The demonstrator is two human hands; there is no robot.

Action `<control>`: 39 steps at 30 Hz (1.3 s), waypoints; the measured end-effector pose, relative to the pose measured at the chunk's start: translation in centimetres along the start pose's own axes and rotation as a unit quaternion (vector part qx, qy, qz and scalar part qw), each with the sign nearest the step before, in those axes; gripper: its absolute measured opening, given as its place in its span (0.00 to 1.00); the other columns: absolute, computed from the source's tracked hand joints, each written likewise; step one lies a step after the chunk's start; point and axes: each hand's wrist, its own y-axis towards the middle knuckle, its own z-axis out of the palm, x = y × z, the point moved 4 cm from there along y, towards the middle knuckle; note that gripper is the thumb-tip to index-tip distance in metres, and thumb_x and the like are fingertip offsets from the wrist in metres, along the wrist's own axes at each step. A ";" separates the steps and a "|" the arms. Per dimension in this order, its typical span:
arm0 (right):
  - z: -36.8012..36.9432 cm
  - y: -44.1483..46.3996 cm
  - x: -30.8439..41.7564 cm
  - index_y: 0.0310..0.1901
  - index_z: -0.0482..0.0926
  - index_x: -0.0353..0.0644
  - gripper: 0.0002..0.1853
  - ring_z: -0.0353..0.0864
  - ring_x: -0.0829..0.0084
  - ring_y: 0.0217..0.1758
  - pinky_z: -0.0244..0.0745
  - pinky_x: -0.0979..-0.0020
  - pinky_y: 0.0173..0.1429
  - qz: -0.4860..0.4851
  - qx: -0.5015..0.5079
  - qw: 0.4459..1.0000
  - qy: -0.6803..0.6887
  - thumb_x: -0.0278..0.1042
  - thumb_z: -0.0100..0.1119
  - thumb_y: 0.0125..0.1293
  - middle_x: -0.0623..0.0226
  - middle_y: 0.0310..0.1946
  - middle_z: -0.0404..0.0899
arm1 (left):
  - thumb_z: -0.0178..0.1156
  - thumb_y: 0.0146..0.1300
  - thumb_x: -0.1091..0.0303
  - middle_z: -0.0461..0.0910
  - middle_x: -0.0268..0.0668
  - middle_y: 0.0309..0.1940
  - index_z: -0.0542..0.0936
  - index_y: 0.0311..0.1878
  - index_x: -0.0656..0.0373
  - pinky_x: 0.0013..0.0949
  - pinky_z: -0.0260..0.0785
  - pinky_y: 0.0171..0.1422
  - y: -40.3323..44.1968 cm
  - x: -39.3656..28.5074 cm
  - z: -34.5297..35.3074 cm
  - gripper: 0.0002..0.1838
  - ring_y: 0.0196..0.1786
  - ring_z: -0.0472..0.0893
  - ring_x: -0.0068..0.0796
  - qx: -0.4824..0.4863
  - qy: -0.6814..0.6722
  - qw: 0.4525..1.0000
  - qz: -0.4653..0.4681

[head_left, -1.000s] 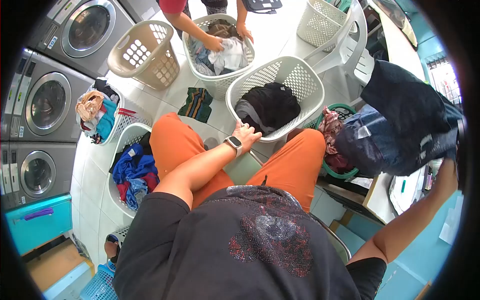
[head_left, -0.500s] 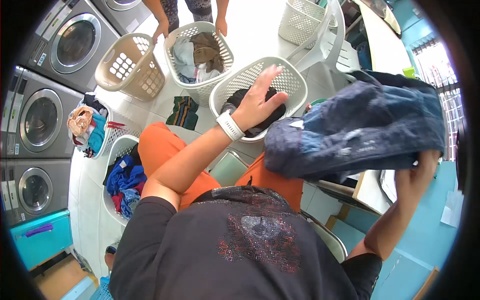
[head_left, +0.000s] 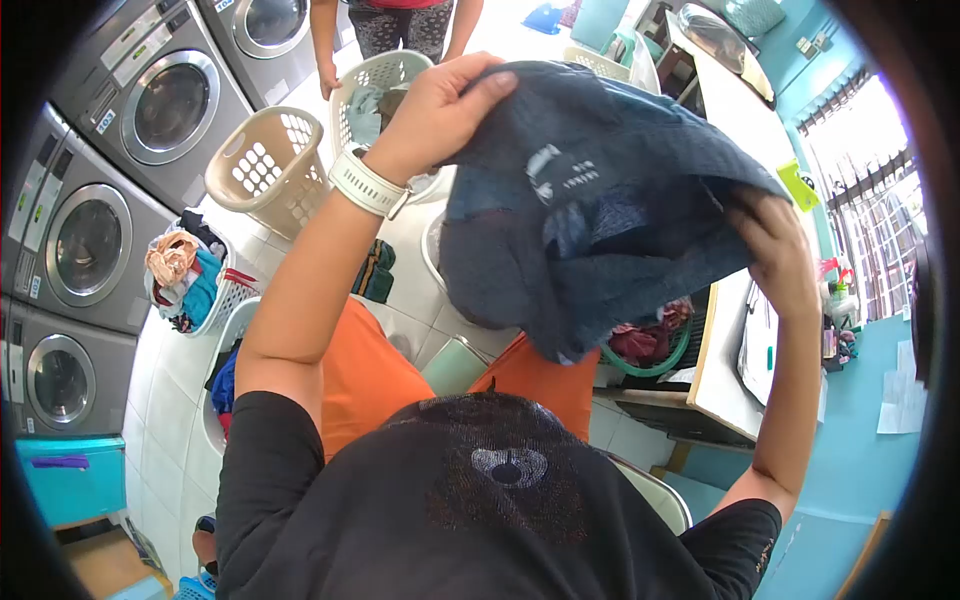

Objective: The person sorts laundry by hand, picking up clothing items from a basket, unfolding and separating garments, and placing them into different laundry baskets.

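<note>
A dark blue denim-like garment (head_left: 620, 190) with a small pale print is stretched between my hands at chest height. My left hand (head_left: 440, 115), a white watch on its wrist, pinches the upper left edge of it between thumb and fingers. On the other side, my right hand (head_left: 782, 250) grips the garment's right edge, with the fingertips partly inside an opening. The cloth hangs down in loose folds over my orange-trousered knees. It hides most of the white laundry basket behind it, leaving only the basket's left rim (head_left: 432, 245) in view.
Another person (head_left: 400, 25) stands ahead by a basket of clothes (head_left: 385, 70). A beige basket (head_left: 262, 170), overfilled basket (head_left: 190, 270) and folded dark green cloth (head_left: 376, 272) are to the left, before stacked washing machines (head_left: 85, 245). At right are a green-rimmed basket (head_left: 655, 365) and a table (head_left: 735, 385).
My left hand, open and empty before, has moved up and taken hold of the garment. The garment has swung left from the right side and spread out in front of me.
</note>
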 end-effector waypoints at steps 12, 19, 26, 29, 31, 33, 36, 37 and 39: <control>4.9 -0.9 -2.5 0.38 0.80 0.50 0.18 0.63 0.58 0.62 0.64 0.57 0.62 0.013 -0.185 0.976 -0.111 0.20 0.60 0.43 0.64 0.55 0.65 | 0.54 0.67 0.61 0.79 0.27 0.35 0.79 0.47 0.64 0.19 0.67 0.44 -0.9 1.9 -2.8 0.15 0.37 0.75 0.13 -0.057 -0.075 0.986 -0.140; 9.7 -0.8 -5.0 0.54 0.74 0.51 0.22 0.79 0.53 0.34 0.72 0.55 0.42 0.356 0.006 0.934 0.004 0.22 0.50 0.57 0.55 0.34 0.78 | 0.58 0.64 0.64 0.82 0.32 0.37 0.80 0.46 0.64 0.21 0.70 0.46 -1.7 2.0 -2.0 0.14 0.38 0.77 0.16 -0.076 -0.136 0.969 -0.190; 14.0 6.2 13.8 0.68 0.49 0.35 0.52 0.55 0.60 0.69 0.58 0.63 0.67 0.173 0.358 0.779 0.485 0.42 0.73 0.48 0.47 0.64 0.59 | 0.58 0.64 0.67 0.81 0.31 0.37 0.80 0.46 0.64 0.22 0.69 0.47 -2.6 -0.8 2.3 0.12 0.39 0.77 0.16 -0.104 -0.265 0.946 -0.157; 13.1 7.4 13.0 0.54 0.71 0.36 0.19 0.70 0.62 0.56 0.61 0.66 0.64 0.179 -0.011 0.784 0.595 0.30 0.57 0.62 0.56 0.51 0.73 | 0.61 0.61 0.68 0.81 0.32 0.36 0.81 0.44 0.64 0.22 0.69 0.46 -3.5 -1.4 1.2 0.12 0.39 0.77 0.16 -0.041 -0.076 0.988 -0.131; 12.9 8.8 9.6 0.47 0.74 0.36 0.12 0.74 0.72 0.47 0.69 0.69 0.53 0.251 -0.069 0.734 0.627 0.28 0.54 0.63 0.67 0.39 0.77 | 0.65 0.57 0.68 0.81 0.31 0.33 0.81 0.44 0.64 0.18 0.67 0.40 -4.0 -1.3 -1.5 0.13 0.36 0.76 0.13 -0.079 0.037 0.985 -0.150; 10.4 10.0 6.9 0.43 0.75 0.37 0.09 0.72 0.77 0.42 0.69 0.72 0.46 0.427 -0.098 0.624 0.647 0.30 0.53 0.64 0.69 0.36 0.76 | 0.66 0.56 0.68 0.81 0.29 0.31 0.81 0.46 0.63 0.17 0.64 0.35 -4.6 0.0 -5.1 0.14 0.33 0.74 0.12 -0.228 -0.049 0.959 -0.161; 11.6 10.0 -1.7 0.48 0.75 0.36 0.17 0.73 0.72 0.48 0.67 0.67 0.54 0.396 -0.275 0.545 0.686 0.38 0.57 0.61 0.62 0.44 0.76 | 0.64 0.58 0.67 0.81 0.32 0.32 0.78 0.49 0.65 0.20 0.68 0.38 -6.1 3.0 -10.1 0.17 0.32 0.75 0.14 -0.270 0.018 0.956 -0.111; 10.9 9.6 -4.2 0.50 0.74 0.36 0.20 0.73 0.69 0.50 0.67 0.66 0.56 0.362 -0.299 0.609 0.639 0.38 0.59 0.58 0.60 0.46 0.76 | 0.64 0.58 0.67 0.81 0.32 0.32 0.78 0.49 0.65 0.20 0.68 0.38 -6.6 3.2 -10.6 0.17 0.32 0.75 0.14 -0.275 0.021 0.953 -0.128; 4.9 7.8 -6.8 0.55 0.70 0.36 0.28 0.72 0.62 0.55 0.66 0.64 0.58 0.252 -0.255 0.924 0.133 0.37 0.61 0.52 0.57 0.51 0.74 | 0.63 0.59 0.61 0.80 0.32 0.36 0.77 0.52 0.63 0.21 0.68 0.41 -8.1 3.3 -10.7 0.20 0.36 0.75 0.15 -0.231 0.061 0.960 -0.148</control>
